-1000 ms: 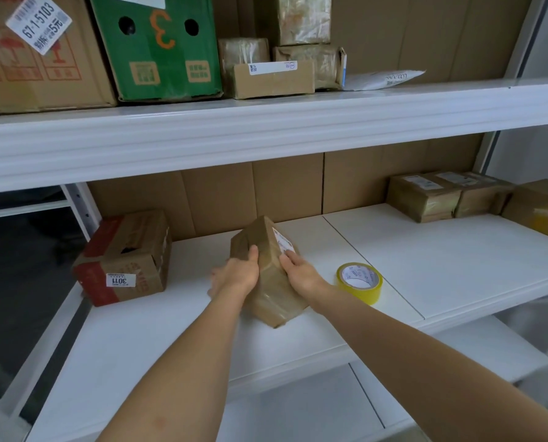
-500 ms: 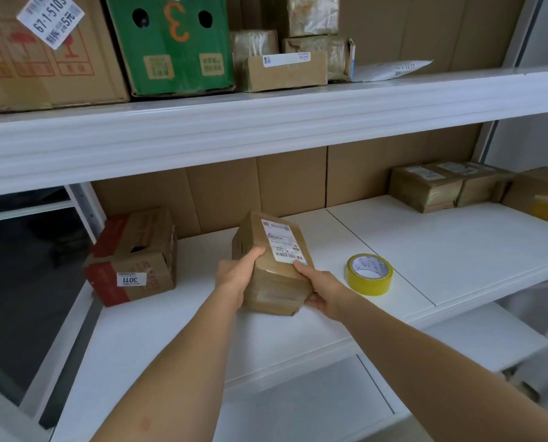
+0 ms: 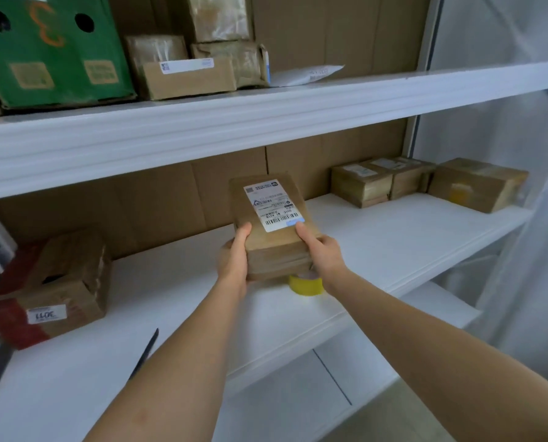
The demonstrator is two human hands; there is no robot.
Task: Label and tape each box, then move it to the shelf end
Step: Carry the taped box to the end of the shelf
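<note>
Evidently the small brown cardboard box was held above the white shelf board, label face up so its white printed label could be read. The left hand and right hand gripped opposite sides, thumbs on top (the yellow tape roll lay beneath). Taped boxes sat at the shelf's far right end, probably its destination.

The scene is lit brightly and evenly by soft, diffuse light. Faint shadows are cast under the upper shelf. Motion blur is seen throughout, strongest at the left edge. Straight lines are bowed by wide-angle distortion.
</note>
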